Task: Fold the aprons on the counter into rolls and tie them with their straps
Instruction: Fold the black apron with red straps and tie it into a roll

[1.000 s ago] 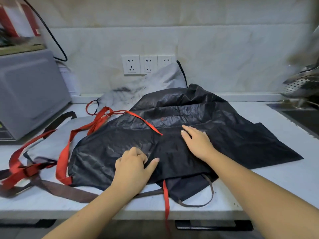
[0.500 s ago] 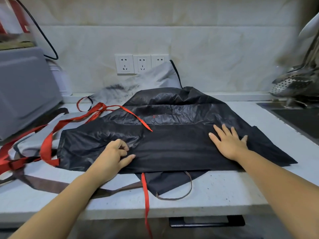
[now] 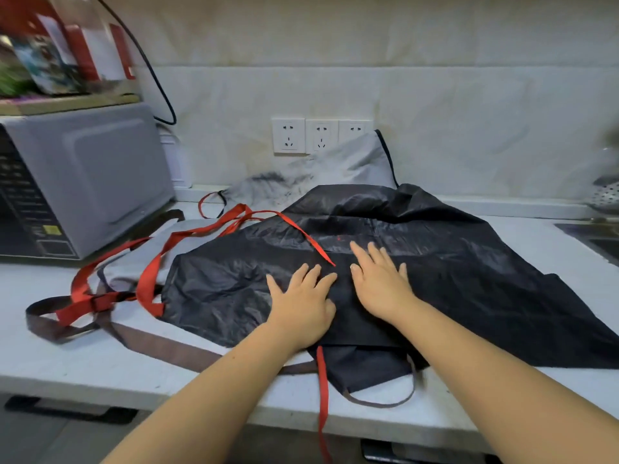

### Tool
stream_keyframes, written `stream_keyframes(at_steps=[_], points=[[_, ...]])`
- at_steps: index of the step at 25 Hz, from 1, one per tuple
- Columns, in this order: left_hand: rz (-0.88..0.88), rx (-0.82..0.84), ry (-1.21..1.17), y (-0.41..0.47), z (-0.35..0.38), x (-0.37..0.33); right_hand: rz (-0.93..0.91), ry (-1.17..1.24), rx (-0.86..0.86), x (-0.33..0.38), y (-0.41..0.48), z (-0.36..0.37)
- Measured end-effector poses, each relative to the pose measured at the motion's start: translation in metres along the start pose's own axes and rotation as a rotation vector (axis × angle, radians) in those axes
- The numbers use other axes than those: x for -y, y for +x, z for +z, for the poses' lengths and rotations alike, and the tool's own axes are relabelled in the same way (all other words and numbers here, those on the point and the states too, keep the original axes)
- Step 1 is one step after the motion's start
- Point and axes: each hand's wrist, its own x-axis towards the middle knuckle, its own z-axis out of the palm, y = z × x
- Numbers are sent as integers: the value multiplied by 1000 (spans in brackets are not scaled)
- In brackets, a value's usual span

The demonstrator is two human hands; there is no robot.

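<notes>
**A:** Where's the work sitting?

**B:** The black apron [image 3: 469, 279] is lying spread on the worktop [image 3: 67, 363], right of the microwave [image 3: 90, 182]. The grey apron [image 3: 355, 162] is lying under it, with its far end leaning on the wall, also right of the microwave.

**A:** Hands?

**B:** Both are lying flat, fingers straight and spread, gripping nothing. The left hand [image 3: 303, 306] and right hand [image 3: 382, 286] are pressing side by side on the near part of the black apron, well right of the microwave.

**A:** Step?

**B:** Looks like they're flattening the panel before rolling. I'd be sweeping air outward from the middle and keeping the near edge straight so the roll isn't coning. The fabric is looking slick and crinkly, so it's probably springing back. One palm should be pinning while the other is sweeping. The red strap [image 3: 301, 232] is running across the panel, with its tip ending by the fingertips. I'd be clearing it first, since it's needed for the tie. The second red strap [image 3: 322, 383] is dangling off the front edge. The brown strap [image 3: 167, 346] is trailing toward the microwave.

**A:** Room?

**B:** A pale marbled wall [image 3: 469, 128] is backing the white worktop. The sink [image 3: 599, 242] is showing far right of the microwave. Blurred boxes [image 3: 93, 51] are sitting above the microwave, and a black cable [image 3: 150, 68] is looping down behind it. The wall socket [image 3: 321, 135] strip is sitting right of the microwave.
</notes>
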Motion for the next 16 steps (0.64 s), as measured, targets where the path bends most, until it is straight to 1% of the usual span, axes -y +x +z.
stream_keyframes(at_steps=[2,4,6,8,11,13,16], points=[[-95,60,-52,-3,7,12,-14,-73,31,13,-1,21],[-138,88,-39,-7,5,27,9,-147,56,11,0,32],[-189,87,2,-10,1,43,19,-164,88,10,0,31],[-287,77,46,-13,-6,67,14,-178,105,13,2,30],[-428,106,37,-20,-11,95,16,-180,126,14,4,29],[-507,96,-3,-26,-12,103,13,-184,117,16,2,30],[-635,24,-50,-24,-14,110,12,-156,88,18,0,31]])
